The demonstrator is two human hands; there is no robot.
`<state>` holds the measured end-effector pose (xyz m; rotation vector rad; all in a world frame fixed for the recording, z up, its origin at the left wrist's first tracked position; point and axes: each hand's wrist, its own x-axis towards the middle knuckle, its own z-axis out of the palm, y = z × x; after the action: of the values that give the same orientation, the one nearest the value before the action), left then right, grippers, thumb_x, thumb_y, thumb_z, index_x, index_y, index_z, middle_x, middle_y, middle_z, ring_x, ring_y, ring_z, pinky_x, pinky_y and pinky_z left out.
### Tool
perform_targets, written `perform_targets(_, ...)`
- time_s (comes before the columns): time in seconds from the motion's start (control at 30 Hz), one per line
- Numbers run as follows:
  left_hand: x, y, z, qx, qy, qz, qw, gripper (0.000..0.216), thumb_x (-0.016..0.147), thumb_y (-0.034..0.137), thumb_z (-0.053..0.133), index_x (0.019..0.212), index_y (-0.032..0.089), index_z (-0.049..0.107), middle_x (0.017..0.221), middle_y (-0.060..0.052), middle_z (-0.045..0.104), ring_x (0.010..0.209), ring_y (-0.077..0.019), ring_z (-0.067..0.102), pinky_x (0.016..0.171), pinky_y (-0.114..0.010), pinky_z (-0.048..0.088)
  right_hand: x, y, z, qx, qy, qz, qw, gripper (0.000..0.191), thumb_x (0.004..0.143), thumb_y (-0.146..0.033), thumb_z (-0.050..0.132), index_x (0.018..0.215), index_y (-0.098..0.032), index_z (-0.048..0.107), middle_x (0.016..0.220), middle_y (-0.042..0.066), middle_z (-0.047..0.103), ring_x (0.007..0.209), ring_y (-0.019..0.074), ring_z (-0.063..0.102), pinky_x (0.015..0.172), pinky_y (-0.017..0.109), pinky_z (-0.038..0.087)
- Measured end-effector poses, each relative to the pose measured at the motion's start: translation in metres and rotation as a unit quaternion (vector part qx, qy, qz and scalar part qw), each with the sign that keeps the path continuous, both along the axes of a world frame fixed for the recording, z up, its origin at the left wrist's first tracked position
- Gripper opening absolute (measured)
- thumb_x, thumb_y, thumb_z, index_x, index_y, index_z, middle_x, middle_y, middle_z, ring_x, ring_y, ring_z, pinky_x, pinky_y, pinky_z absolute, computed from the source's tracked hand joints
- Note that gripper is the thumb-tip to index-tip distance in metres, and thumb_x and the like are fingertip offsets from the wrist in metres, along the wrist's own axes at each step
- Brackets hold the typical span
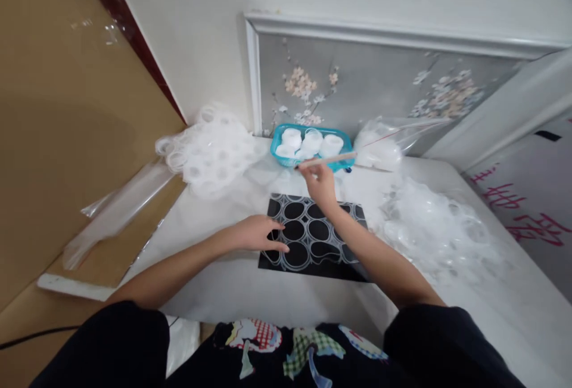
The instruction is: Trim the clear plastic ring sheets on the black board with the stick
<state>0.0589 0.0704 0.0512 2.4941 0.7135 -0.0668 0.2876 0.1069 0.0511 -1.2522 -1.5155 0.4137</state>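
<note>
My right hand [322,185] is closed around a slender pale pen-like stick [333,160] with a dark end; its exact kind is unclear. The stick is raised near the front rim of a blue plastic tray [276,151], which holds several white rolls or stacks of rings [331,146]. My left hand [261,233] is open, thumb and fingers apart, at the left edge of a black sheet [313,269]. Clear ring shapes [294,230] lie in rows across that sheet. My right forearm covers part of the sheet's right side.
A heap of translucent white rings [218,149] lies at the back left, and another heap of clear pieces [438,227] at the right. A filled plastic bag [379,145] leans by the wall. Cardboard [67,108] with a clear bag [125,206] borders the left side.
</note>
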Motion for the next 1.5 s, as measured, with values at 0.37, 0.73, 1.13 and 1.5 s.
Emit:
perform_targets(0.37, 0.041, -0.043, 0.128, -0.032, -0.264, 0.141, 0.954, 0.022, 0.087, 0.030, 0.060, 0.075, 0.020, 0.075, 0.068, 0.000, 0.068, 0.064, -0.0138, 0.061, 0.060, -0.024, 0.046, -0.005, -0.119, 0.079, -0.005, 0.349, 0.002, 0.937, 0.010, 0.084, -0.035, 0.070, 0.080, -0.026, 0.065, 0.082, 0.002, 0.070, 0.084, 0.0238, 0.072, 0.088, 0.043, 0.057)
perform_targets(0.73, 0.050, -0.068, 0.140, 0.006, -0.337, 0.220, 0.915, 0.021, 0.091, 0.039, 0.064, 0.094, 0.025, 0.078, 0.075, 0.001, 0.072, 0.066, -0.0132, 0.060, 0.068, -0.025, 0.047, -0.005, -0.132, 0.095, 0.047, 0.374, 0.001, 0.926, 0.010, 0.087, -0.027, 0.070, 0.079, -0.027, 0.075, 0.084, -0.001, 0.070, 0.085, 0.0167, 0.069, 0.084, 0.033, 0.051)
perform_targets(1.13, 0.076, -0.040, 0.121, -0.153, -0.349, 0.236, 0.894, 0.051, 0.097, 0.051, 0.050, 0.060, 0.018, 0.062, 0.050, 0.006, 0.040, 0.053, -0.0112, 0.048, 0.078, -0.030, 0.050, -0.006, -0.130, 0.098, -0.062, 0.510, 0.122, 0.849, 0.006, 0.079, -0.028, 0.077, 0.075, -0.026, 0.073, 0.078, -0.003, 0.067, 0.076, 0.0141, 0.062, 0.084, 0.031, 0.049)
perform_targets(1.5, 0.077, -0.014, 0.113, -0.289, -0.407, 0.281, 0.819, 0.033, 0.076, 0.048, 0.075, 0.066, 0.017, 0.075, 0.040, 0.007, 0.038, 0.039, -0.0053, 0.026, 0.040, -0.021, 0.022, 0.000, -0.127, 0.092, -0.120, 0.430, 0.154, 0.882, 0.010, 0.085, -0.034, 0.073, 0.078, -0.027, 0.072, 0.074, -0.001, 0.068, 0.077, 0.0188, 0.069, 0.083, 0.036, 0.052)
